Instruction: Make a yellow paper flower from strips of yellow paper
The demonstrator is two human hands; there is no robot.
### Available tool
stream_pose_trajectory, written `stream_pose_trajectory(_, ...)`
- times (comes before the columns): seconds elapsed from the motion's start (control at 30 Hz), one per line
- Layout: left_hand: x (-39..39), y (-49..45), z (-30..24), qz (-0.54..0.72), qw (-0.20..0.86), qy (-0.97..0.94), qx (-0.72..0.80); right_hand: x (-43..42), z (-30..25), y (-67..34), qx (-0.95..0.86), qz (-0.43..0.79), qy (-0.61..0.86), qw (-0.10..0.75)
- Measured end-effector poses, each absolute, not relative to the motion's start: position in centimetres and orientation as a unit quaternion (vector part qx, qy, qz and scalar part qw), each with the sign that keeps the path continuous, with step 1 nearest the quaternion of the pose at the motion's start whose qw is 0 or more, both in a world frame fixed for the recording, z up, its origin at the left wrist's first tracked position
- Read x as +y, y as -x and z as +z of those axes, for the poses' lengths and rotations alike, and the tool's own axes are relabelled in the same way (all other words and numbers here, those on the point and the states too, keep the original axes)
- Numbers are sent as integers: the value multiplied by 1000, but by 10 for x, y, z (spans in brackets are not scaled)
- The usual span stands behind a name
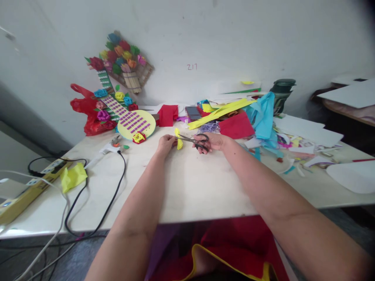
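Note:
Over the middle of the white table (199,183), my left hand (166,143) pinches a small piece of yellow crepe paper (179,143). My right hand (211,141) has its fingers in the handles of a pair of scissors (189,139) with black grips. The scissor blades point left and reach the yellow paper, slightly parted. Whether they cut into it I cannot tell. Behind the hands lie yellow paper strips (219,114) and a red paper sheet (238,125).
Paper-flower decorations (137,123) lean on the wall at left beside a red plastic bag (90,113). A glue gun (110,147), its black cord and a power strip (32,191) lie left. Blue crepe paper (262,117), paper scraps and a dark green bottle (281,95) are at right.

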State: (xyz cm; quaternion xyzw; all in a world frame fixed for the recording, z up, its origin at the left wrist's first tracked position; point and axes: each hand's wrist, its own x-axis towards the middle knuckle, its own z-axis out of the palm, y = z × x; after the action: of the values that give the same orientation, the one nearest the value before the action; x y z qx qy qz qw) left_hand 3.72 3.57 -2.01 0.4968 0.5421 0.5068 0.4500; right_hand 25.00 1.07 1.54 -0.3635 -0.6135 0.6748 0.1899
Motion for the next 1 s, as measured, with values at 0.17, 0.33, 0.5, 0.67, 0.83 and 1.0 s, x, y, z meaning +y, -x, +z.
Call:
stream_pose_trajectory(0.17, 37, -39, -20, 525, 467, -474, 531, 12, 13, -248, -593, 694, 362, 189)
stream_pose_trajectory(0.33, 39, -39, -23, 530, 476, -478, 513, 12, 12, -245, -589, 700, 360, 182)
stream_pose_trajectory(0.5, 40, -39, -24, 556, 510, -455, 472, 10, 15, -243, -580, 703, 369, 183)
stream_pose_trajectory(0.67, 38, -39, -23, 561, 523, -450, 457, 9, 15, -245, -578, 707, 364, 182)
stream_pose_trajectory(0.83, 40, -39, -25, 562, 536, -454, 438, 11, 13, -243, -578, 707, 368, 178)
stream_pose_trajectory(1.0, 43, -40, -26, 564, 533, -450, 443, 10, 12, -239, -582, 702, 364, 190)
